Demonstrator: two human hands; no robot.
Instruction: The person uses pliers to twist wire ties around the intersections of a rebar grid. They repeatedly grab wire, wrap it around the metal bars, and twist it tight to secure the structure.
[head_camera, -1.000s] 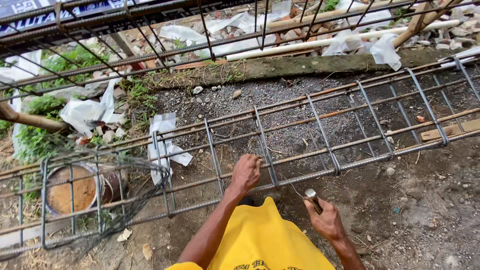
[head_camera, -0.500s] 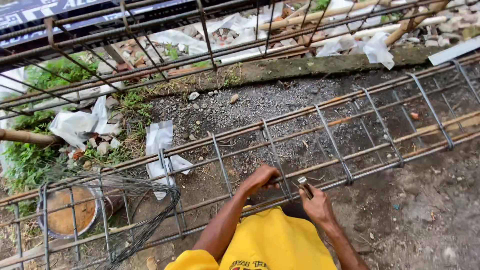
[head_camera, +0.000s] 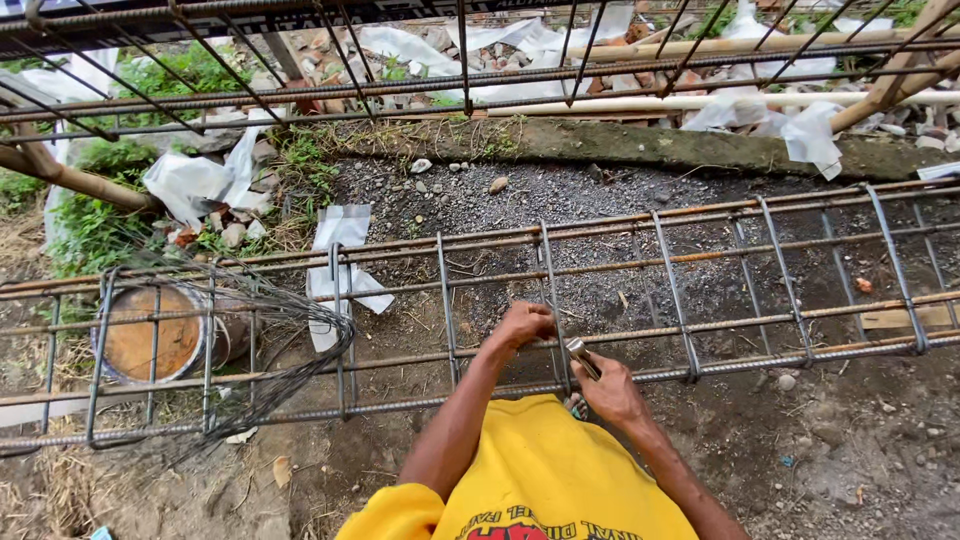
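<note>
We work at a long rebar cage (head_camera: 700, 300) lying on bare ground (head_camera: 850, 440).
Beside a rusty drum (head_camera: 150, 340) sits a loose wire coil (head_camera: 280, 340) (tangled over the cage). Our left hand (head_camera: 525, 325) closes its fingers round a stirrup (head_camera: 555, 300); our right hand (head_camera: 610, 390) grips a small metal tool (head_camera: 582, 358) at the bars.

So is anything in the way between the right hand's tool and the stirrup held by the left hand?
Nothing visible. The right hand holds the metal tool right beside the stirrup, which the left hand grips. Only open air between the bars separates them.
</note>
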